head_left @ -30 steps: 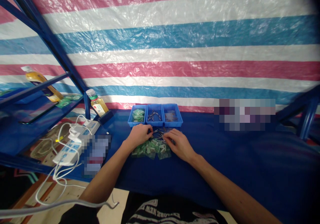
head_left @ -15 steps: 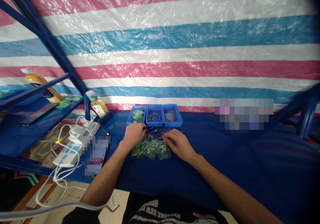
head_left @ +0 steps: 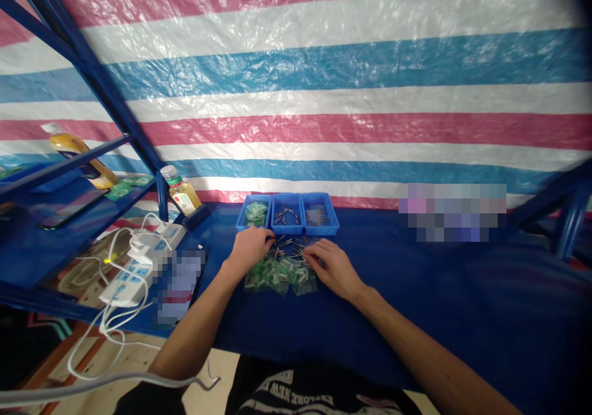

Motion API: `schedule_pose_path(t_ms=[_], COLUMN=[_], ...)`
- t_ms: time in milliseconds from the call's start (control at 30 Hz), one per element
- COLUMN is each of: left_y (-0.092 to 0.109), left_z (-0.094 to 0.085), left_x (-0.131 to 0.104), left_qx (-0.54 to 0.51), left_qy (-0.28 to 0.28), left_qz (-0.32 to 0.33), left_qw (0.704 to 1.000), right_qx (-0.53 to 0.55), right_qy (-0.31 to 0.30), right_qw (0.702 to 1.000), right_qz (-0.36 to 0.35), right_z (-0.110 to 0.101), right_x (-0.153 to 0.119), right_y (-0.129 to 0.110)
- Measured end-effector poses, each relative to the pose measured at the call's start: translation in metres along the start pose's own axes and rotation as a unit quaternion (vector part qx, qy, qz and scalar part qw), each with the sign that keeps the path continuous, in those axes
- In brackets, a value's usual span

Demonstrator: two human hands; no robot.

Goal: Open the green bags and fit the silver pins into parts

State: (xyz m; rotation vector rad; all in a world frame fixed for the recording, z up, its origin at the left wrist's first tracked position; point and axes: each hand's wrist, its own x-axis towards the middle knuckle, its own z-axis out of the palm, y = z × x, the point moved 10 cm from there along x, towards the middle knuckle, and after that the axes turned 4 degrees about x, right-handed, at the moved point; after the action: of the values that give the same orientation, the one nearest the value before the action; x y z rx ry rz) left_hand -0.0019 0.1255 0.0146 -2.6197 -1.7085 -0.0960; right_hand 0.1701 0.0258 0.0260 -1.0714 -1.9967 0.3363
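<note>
Three blue bins stand side by side: the left bin (head_left: 240,222) holds green packets, the middle bin (head_left: 287,230) small metal pins, the right bin (head_left: 321,230) small clear bags. In front of them lie loose metal pins (head_left: 287,242) and a heap of green packets (head_left: 277,276). My left hand (head_left: 251,246) rests at the left edge of the pins, its fingers closed together; what they hold, if anything, is too small to name. At the right edge of the pins is my right hand (head_left: 333,267), fingers bent and pinched at the pin ends.
To the left are a phone (head_left: 182,285), a white power strip (head_left: 129,279) with cables, and a small bottle (head_left: 182,194). A blue frame (head_left: 106,94) rises there, with a larger bottle (head_left: 81,156) beyond it. A blurred patch (head_left: 453,211) covers something at the back right.
</note>
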Motion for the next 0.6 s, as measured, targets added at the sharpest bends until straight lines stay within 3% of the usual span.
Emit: schedule_pose_path(t_ms=[200, 367, 467, 533, 600], left_y=[0.004, -0.01, -0.007, -0.002, 0.001], left_z=[-0.009, -0.037, -0.054, -0.055, -0.047], left_x=[0.0, -0.003, -0.007, -0.008, -0.006], left_qx=[-0.028, -0.052, -0.054, -0.05, -0.051], left_qy=[0.02, 0.118, 0.201, 0.229, 0.22], left_qz=[0.025, -0.032, -0.007, 0.022, 0.042], left_qw=[0.999, 0.991, 0.978, 0.972, 0.973], right_qx=[0.0, -0.002, -0.006, -0.009, -0.01], right_qy=[0.002, -0.004, -0.006, -0.007, -0.008], right_qw=[1.0, 1.0, 1.0, 1.0, 1.0], right_qz=[0.001, 0.002, 0.002, 0.003, 0.004], right_z=[0.0, 0.0, 0.0, 0.0, 0.0], right_x=[0.0, -0.001, -0.001, -0.001, 0.0], right_y=[0.001, 0.001, 0.001, 0.0, -0.001])
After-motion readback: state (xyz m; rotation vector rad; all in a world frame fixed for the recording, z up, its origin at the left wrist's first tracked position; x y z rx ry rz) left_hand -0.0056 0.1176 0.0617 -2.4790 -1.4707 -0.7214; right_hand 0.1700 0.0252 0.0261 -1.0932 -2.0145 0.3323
